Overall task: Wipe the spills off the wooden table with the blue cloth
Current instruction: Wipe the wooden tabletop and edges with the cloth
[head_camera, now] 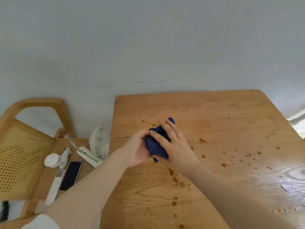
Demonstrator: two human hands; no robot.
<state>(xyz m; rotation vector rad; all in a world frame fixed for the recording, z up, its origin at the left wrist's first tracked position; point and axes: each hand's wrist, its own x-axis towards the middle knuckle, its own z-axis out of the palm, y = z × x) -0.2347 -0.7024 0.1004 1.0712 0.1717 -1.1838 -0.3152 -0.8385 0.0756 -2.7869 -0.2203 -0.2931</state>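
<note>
A: What are the fingers (160, 135) doing?

B: Both sets are curled round the blue cloth (156, 144), which is bunched into a wad between the palms. The right hand (175, 146) lies over its top, a ring on one finger; the left hand (137, 148) cups it from the side.

A: Is it on the bench (214, 113)?

B: I can't tell whether it touches; it is low over the middle of the wood.

A: So wiping hasn't begun?

B: I'd judge not. This looks like gathering the cloth. Brown spills (231, 156) dot the wood to the right and run toward the near edge.

A: Next?

B: Probably press the wad down and sweep through the drops. Both forearms reach in from the near edge and meet at the cloth.
</note>
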